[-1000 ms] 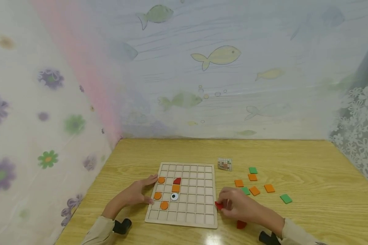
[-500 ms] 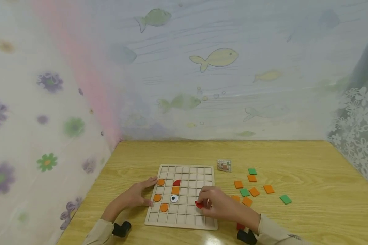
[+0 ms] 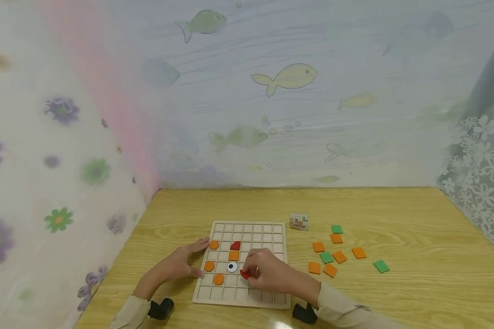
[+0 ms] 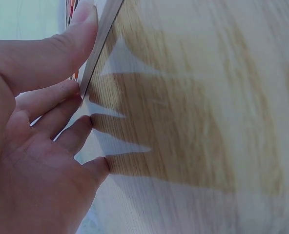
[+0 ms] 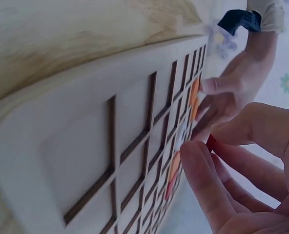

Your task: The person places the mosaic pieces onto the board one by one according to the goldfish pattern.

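In the head view a wooden grid board (image 3: pixel 267 227) lies on the table. Orange round pieces (image 3: pixel 218 279), an orange square (image 3: pixel 233 255), a red quarter-round piece (image 3: pixel 236 246) and a white eye disc (image 3: pixel 232 267) sit in its cells. My right hand (image 3: pixel 269 273) is over the board's lower middle, pinching another red piece (image 3: pixel 245 274) between thumb and fingertips, just right of the eye disc. Only a small red edge (image 5: pixel 211 142) of that piece shows in the right wrist view. My left hand (image 3: pixel 180 262) touches the board's left edge, its fingers spread and loosely straight.
Right of the board, several orange square tiles (image 3: pixel 359 252) and green square tiles (image 3: pixel 381 266) lie scattered. A small printed grid card (image 3: pixel 299 222) is beyond the board's far right corner. Fabric with fish drawings (image 3: pixel 288 141) hangs behind the table (image 3: pixel 378 205).
My right hand has carried the red piece leftward from beside the board's right edge to over its lower middle. My left hand has stayed at the left edge.
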`<state>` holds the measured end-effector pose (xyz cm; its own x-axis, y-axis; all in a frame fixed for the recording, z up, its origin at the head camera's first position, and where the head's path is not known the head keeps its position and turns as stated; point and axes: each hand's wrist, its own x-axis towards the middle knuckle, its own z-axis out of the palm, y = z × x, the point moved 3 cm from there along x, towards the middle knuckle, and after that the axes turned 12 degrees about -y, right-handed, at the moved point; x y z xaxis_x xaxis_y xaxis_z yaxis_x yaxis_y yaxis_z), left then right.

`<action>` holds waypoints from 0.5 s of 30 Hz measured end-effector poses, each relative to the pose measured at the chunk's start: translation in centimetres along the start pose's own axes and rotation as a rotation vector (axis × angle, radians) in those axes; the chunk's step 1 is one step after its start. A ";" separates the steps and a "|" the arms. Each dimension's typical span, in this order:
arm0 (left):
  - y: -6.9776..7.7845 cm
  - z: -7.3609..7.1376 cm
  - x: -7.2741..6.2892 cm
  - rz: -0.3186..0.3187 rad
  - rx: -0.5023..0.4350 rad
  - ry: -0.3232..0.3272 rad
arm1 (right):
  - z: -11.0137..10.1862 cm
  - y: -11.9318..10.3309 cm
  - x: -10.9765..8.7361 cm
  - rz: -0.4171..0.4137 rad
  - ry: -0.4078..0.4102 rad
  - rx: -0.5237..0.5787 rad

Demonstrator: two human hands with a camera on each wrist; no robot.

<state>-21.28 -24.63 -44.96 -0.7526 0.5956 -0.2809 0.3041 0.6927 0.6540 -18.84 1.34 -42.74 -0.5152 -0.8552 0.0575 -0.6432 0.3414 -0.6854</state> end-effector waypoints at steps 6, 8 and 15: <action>0.0 0.0 -0.1 0.005 0.004 -0.001 | 0.9 -0.4 1.4 -0.013 -0.001 -0.038; 0.0 0.0 -0.1 0.005 -0.003 -0.002 | 1.1 -0.6 1.8 -0.003 -0.007 -0.048; 0.0 0.0 0.0 -0.010 0.005 0.008 | 1.7 -1.0 3.0 0.045 -0.029 -0.111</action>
<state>-21.25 -24.62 -44.94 -0.7600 0.5856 -0.2820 0.2997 0.7007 0.6475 -18.77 -2.26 -43.14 -0.5289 -0.8487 0.0064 -0.6795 0.4189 -0.6023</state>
